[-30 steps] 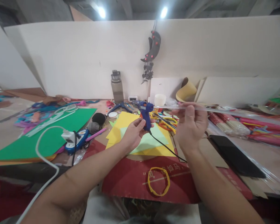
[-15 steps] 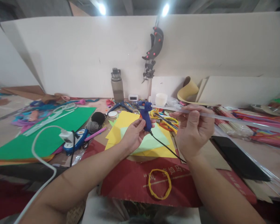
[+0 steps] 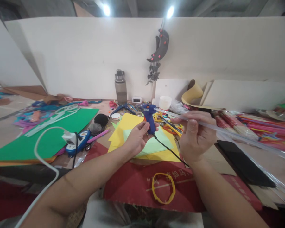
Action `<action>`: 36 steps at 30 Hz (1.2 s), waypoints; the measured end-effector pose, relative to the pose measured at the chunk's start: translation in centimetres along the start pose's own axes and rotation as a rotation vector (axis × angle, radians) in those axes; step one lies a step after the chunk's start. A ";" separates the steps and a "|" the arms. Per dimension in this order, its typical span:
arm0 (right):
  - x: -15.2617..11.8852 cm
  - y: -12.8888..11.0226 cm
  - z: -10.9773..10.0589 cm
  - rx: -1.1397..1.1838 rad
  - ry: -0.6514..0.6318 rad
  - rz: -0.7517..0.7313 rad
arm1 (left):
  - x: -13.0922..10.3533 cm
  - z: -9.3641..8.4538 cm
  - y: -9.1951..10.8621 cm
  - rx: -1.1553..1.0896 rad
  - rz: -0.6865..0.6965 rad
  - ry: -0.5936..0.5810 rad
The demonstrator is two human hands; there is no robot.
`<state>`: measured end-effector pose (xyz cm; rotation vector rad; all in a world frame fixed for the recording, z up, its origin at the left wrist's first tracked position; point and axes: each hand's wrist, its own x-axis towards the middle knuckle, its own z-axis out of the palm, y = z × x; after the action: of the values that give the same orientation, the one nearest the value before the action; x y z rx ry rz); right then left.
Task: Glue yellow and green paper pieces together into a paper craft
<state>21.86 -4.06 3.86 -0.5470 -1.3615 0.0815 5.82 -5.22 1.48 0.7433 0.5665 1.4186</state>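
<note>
Left hand (image 3: pixel 137 139) grips a blue glue gun (image 3: pixel 149 117) above yellow paper (image 3: pixel 123 126); right hand (image 3: pixel 196 136) pinches a clear glue stick (image 3: pixel 218 128) at the gun's rear.

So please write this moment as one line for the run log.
left hand: holds blue glue gun | right hand: holds clear glue stick, tip at gun's back | below: yellow paper

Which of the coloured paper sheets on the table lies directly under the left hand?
The pale green sheet, on top of the yellow sheets; the big dark green sheet lies far left of the left hand.
</note>
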 end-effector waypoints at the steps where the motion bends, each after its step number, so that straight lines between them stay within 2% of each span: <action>1: 0.1 -0.1 0.1 0.035 0.039 0.024 | 0.0 0.0 0.0 0.004 -0.001 0.002; 4: 0.5 -0.4 0.5 0.162 0.126 0.139 | 0.1 -0.1 -0.2 0.015 0.002 0.003; 15: 1.4 -0.1 0.7 0.336 0.194 0.456 | 0.2 -0.1 -0.7 0.113 0.108 0.039; 23: 0.6 -0.1 1.5 0.435 0.084 0.542 | 0.1 -0.2 -0.8 0.195 0.160 0.062; 29: 0.6 0.8 1.6 0.439 0.091 0.606 | 0.2 -0.1 -0.8 0.158 0.148 0.052; 31: 0.2 1.0 1.7 0.449 0.001 0.639 | 0.2 0.1 -0.8 0.116 0.143 0.054; 36: -0.9 1.0 2.2 0.228 -0.436 0.626 | 0.3 0.5 -0.9 0.081 0.132 0.030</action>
<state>19.87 -2.79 2.88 -0.7727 -1.5259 0.8981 6.78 -4.95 1.16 0.8373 0.6106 1.5380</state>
